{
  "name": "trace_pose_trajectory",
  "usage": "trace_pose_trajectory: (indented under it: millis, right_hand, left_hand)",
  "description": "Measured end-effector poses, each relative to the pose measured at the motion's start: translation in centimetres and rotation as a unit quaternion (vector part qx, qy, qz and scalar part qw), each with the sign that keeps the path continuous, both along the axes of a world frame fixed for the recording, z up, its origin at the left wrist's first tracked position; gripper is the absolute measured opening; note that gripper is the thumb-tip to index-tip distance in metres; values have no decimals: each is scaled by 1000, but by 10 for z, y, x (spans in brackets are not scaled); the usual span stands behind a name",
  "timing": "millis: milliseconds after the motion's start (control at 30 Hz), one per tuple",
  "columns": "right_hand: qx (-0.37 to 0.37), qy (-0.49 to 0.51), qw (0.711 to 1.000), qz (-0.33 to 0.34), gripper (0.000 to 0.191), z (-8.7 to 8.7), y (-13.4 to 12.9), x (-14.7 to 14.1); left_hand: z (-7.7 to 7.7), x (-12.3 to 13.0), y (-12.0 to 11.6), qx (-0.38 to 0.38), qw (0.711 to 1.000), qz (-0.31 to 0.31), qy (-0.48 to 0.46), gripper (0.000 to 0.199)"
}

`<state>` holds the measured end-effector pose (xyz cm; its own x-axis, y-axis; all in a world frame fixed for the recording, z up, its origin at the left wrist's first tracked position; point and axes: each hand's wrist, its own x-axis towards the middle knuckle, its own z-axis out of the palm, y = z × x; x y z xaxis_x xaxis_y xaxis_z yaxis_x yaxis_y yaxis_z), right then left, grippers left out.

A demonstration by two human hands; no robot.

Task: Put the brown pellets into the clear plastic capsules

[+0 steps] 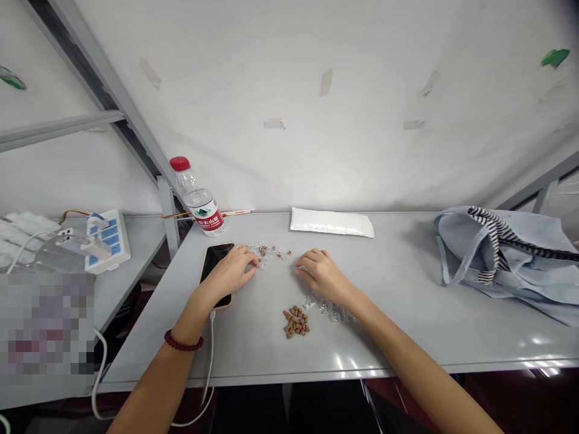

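My left hand (233, 269) lies over the black phone (211, 260), its curled fingertips beside a scatter of small brown pieces and clear plastic bits (271, 252). What those fingertips pinch, if anything, is too small to make out. To the right, my right hand (319, 271) rests low over the grey table with bent fingers; whether it holds something is hidden. Under and beside its wrist lie clear plastic pieces (333, 310). A pile of brown pieces (296, 322) sits nearer the front edge, between my forearms.
A red-capped water bottle (203, 208) stands at the back left. Against the wall lies a white padded packet (332, 222). A light blue bag (511, 259) covers the right end of the table (407, 337). A white cable (211, 355) runs from the phone over the front edge.
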<state>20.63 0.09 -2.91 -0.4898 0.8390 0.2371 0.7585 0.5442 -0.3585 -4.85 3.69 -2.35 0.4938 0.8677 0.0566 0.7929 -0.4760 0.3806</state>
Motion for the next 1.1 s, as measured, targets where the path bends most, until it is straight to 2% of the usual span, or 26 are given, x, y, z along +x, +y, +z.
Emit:
trace_pose_trajectory:
  millis: [100,200,333,433,533,633,700,833,967,1033,1100]
  right_hand:
    - [9,12,1000,0,16,1,-2,-2]
    - [14,32,999,30,22,1,-5,-7]
    - [20,57,994,91,22,-1,-9,-13]
    - [23,74,991,108,19,0,-12,-15]
    - [14,69,990,123,18,3,-14,-16]
    - [-14,61,988,141,18,6,-13,-13]
    - [-24,75,989,122,19,7,-8,-7]
    - [-28,109,993,21,21,9,4,10]
    - [-15,72,997,-19,21,6,11,20]
    - [-10,47,999,-15,20,3,10,19]
    - [-17,25,1000,-6,20,2,8,17]
  left_hand:
    - [2,9,-3,-10,1000,-9,-12,13]
    - [6,21,-10,-19,999,-34,-27,10]
    - [12,37,-21,-48,990,-70,-115,8]
    - [14,43,-26,-69,980,-64,-174,7]
    - [16,45,-28,-103,977,-69,-175,6]
    - [18,43,-29,-137,973,-98,-157,7]
    - [19,42,-30,-155,969,-118,-155,9]
    - [16,45,-36,-182,959,-163,-144,12]
    - [16,48,-39,-201,952,-193,-129,7]
    - [19,43,-35,-188,959,-167,-130,10]
    - [21,33,-26,-146,976,-92,-130,16]
